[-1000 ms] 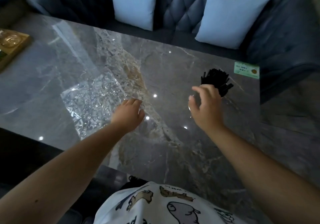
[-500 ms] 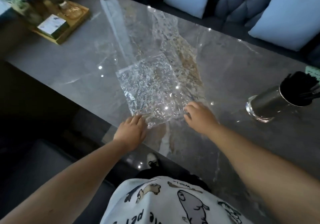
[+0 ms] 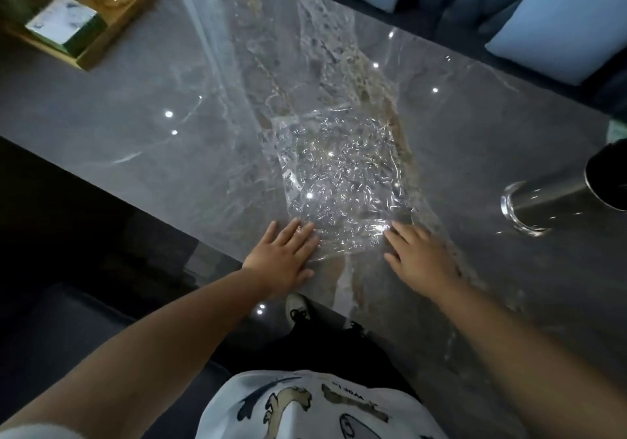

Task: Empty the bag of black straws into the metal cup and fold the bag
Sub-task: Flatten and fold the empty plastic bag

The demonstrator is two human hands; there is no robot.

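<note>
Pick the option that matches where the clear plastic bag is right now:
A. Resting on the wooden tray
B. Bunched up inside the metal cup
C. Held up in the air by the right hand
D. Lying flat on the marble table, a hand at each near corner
D: the crinkled bag lies spread on the table, with the left hand and right hand at its near corners.

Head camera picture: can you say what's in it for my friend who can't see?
Two hands, left hand and right hand, press flat on the near edge of a crinkled clear bag on a grey marble table. A metal cup stands at the right.
</note>
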